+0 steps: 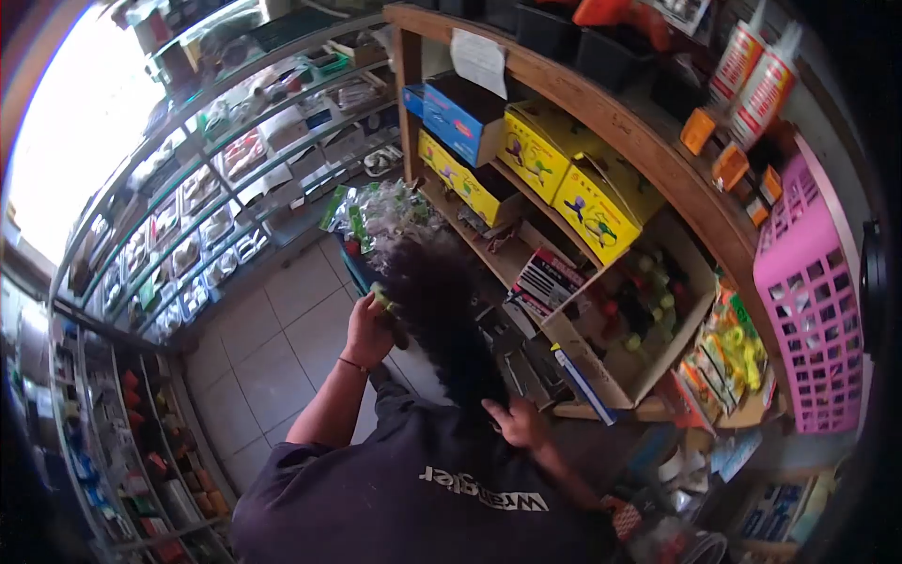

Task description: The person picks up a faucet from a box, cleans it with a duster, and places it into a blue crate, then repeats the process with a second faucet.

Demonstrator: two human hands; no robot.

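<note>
Duster (pixel 437 310): dark and fluffy, held up over the tiled floor (pixel 272 348), just in front of the wooden shelf (pixel 611 113); stretched between the two hands.
Green handle (pixel 379 296): short end showing at the top of the left fist, the rest hidden.
Left hand (pixel 366 331): grip clamped on the green handle, knuckles toward the camera, thin band at the wrist.
Right hand (pixel 519 423): at the lower end of the fluff, fingers curled against it; grip clamped or merely pressed, cannot tell.
Dark shirt (pixel 423 498): fills the bottom of the view, pale lettering across it upside down.
Yellow boxes (pixel 597 202): several on the shelf boards, printed with coloured figures, close behind the duster.
Blue box (pixel 460 117): on top at the left end of the yellow row.
Cardboard box (pixel 611 376): open, on a lower board, full of small bottles with coloured caps.
Paper note (pixel 479 58): hanging over the top plank.
Pink basket (pixel 813 301): at the right end of the shelf, well apart from both hands.
Clear packets (pixel 381 211): heaped beyond the duster, near the shelf foot.
Glass display case (pixel 216 188): across the floor on the left, stocked with small packed goods.
</note>
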